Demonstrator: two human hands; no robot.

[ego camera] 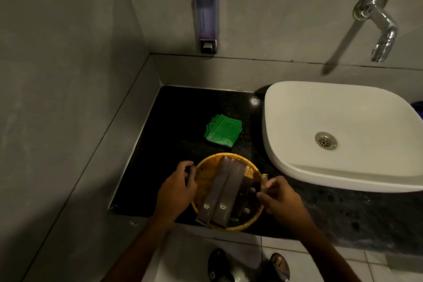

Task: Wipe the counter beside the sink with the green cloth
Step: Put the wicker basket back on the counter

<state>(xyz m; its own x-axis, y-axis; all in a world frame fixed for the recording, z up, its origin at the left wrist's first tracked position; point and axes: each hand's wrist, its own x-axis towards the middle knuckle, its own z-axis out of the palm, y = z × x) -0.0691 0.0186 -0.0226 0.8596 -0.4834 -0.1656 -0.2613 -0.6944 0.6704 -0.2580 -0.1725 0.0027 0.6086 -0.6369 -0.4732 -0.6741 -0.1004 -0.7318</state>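
Note:
A folded green cloth (222,130) lies on the black stone counter (174,121), left of the white sink (338,107). Nearer to me, at the counter's front edge, stands a round woven basket (249,168) with brown sachets (225,192) in it. My left hand (176,190) grips the basket's left handle. On the basket's right handle my right hand (278,197) is closed. Neither hand touches the cloth, which lies just beyond the basket.
A soap dispenser (205,18) hangs on the back wall above the counter. A chrome tap (377,23) juts from the wall over the sink. Grey tiled walls close the counter at the left and back. My sandalled feet (249,265) show on the floor below.

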